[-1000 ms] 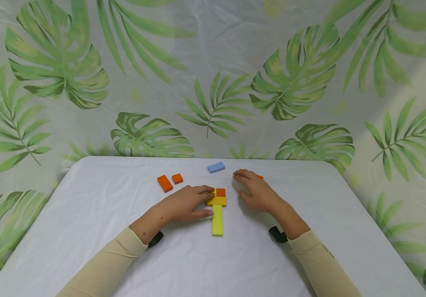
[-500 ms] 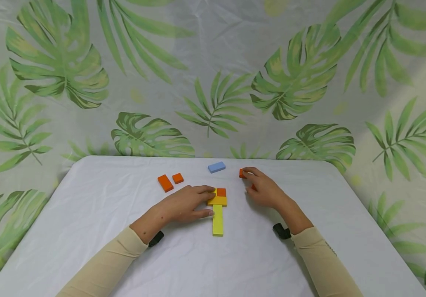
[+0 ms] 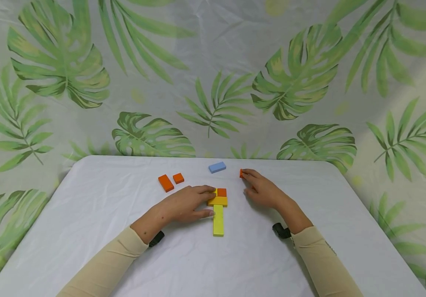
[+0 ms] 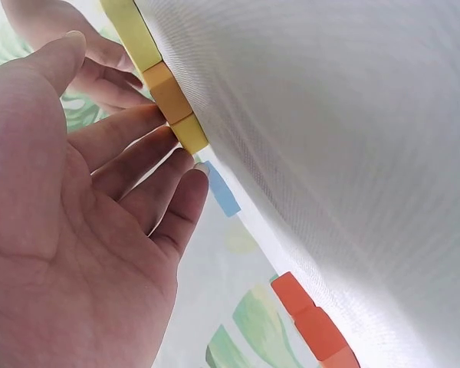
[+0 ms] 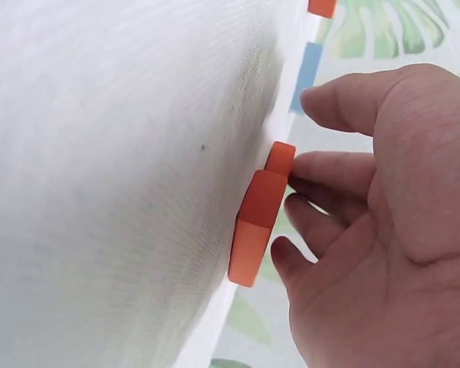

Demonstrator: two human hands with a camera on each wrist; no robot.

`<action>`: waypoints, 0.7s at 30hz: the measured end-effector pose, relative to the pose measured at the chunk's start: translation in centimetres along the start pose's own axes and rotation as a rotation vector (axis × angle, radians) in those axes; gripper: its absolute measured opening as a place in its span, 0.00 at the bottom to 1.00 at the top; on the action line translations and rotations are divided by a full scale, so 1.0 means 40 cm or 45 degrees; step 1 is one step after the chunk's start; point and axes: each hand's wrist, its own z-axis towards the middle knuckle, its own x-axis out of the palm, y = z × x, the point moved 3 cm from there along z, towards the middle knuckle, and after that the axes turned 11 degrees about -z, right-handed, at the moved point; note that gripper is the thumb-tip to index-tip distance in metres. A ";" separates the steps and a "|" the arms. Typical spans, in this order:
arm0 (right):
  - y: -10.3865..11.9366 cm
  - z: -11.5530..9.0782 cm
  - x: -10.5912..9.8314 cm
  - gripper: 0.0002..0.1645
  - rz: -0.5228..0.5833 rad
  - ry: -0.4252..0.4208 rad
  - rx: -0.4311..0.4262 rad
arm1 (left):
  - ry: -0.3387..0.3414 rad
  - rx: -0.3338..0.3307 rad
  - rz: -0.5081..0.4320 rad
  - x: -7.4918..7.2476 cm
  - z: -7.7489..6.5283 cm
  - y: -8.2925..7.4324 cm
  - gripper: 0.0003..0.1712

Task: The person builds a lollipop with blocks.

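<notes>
My left hand (image 3: 184, 204) rests with its fingertips on the left side of a joined row of blocks. Nearest me in that row lies a long lime-yellow block (image 3: 218, 221), then an amber block (image 3: 220, 201), with a small orange-red block (image 3: 222, 192) and a partly covered small yellow block behind it. In the left wrist view the thumb stands off the blocks. My right hand (image 3: 266, 190) touches a small orange block (image 5: 280, 159) with its fingertips, the thumb held apart. A larger orange block (image 5: 257, 228) stands beside it, hidden under the hand in the head view.
A blue block (image 3: 217, 167) lies near the table's back edge. To the left lie an oblong orange block (image 3: 166, 183) and a small orange block (image 3: 178, 178). White cloth covers the table (image 3: 183, 264); a leaf-patterned curtain (image 3: 213, 82) hangs behind.
From beside the row, my right hand has moved right to the small orange block, and its thumb has since shifted slightly. My left hand stays where it was.
</notes>
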 end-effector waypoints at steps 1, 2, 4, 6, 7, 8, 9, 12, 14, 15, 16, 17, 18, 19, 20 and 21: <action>0.000 0.000 0.000 0.35 0.000 0.003 -0.004 | 0.000 0.000 0.000 -0.001 0.000 0.000 0.38; 0.000 0.000 0.001 0.35 0.002 0.006 -0.008 | 0.001 0.001 0.000 -0.001 0.000 -0.001 0.38; -0.002 0.000 0.002 0.35 0.000 0.007 -0.011 | -0.001 0.004 -0.002 -0.001 0.000 -0.001 0.38; -0.002 0.000 0.004 0.35 0.003 0.006 -0.013 | 0.000 0.005 -0.002 -0.001 0.000 -0.001 0.38; -0.002 0.000 0.004 0.35 0.007 0.009 -0.012 | -0.001 0.006 -0.002 -0.001 0.001 -0.001 0.38; -0.002 0.001 0.005 0.35 0.007 0.011 -0.011 | -0.001 0.005 -0.002 -0.001 0.001 -0.001 0.38; -0.002 0.002 0.006 0.35 0.004 0.013 -0.013 | 0.000 0.003 -0.002 -0.001 0.001 -0.001 0.38; 0.000 0.003 0.009 0.35 -0.005 0.026 -0.010 | 0.001 -0.002 -0.003 -0.001 0.001 -0.001 0.38; 0.002 0.004 0.010 0.35 -0.016 0.027 -0.016 | 0.000 -0.002 -0.006 0.000 0.001 -0.002 0.38; 0.004 0.003 0.011 0.35 -0.016 0.024 -0.020 | -0.001 0.000 -0.009 -0.001 0.000 -0.002 0.38; 0.005 0.004 0.011 0.35 -0.013 0.021 -0.025 | -0.002 0.003 -0.012 -0.001 0.000 -0.002 0.38; 0.007 0.003 0.012 0.35 -0.011 0.015 -0.036 | -0.004 0.005 -0.014 -0.001 0.000 -0.002 0.38; 0.009 0.003 0.012 0.35 -0.008 0.009 -0.045 | -0.004 0.006 -0.015 -0.001 -0.001 -0.003 0.38; 0.010 0.004 0.014 0.35 -0.006 0.005 -0.056 | -0.005 0.007 -0.017 -0.002 -0.001 -0.003 0.38; 0.011 0.004 0.015 0.35 0.001 0.003 -0.065 | -0.006 0.007 -0.021 -0.002 -0.002 -0.003 0.38; 0.013 0.004 0.016 0.35 0.003 0.003 -0.071 | -0.007 0.007 -0.023 -0.003 -0.002 -0.004 0.38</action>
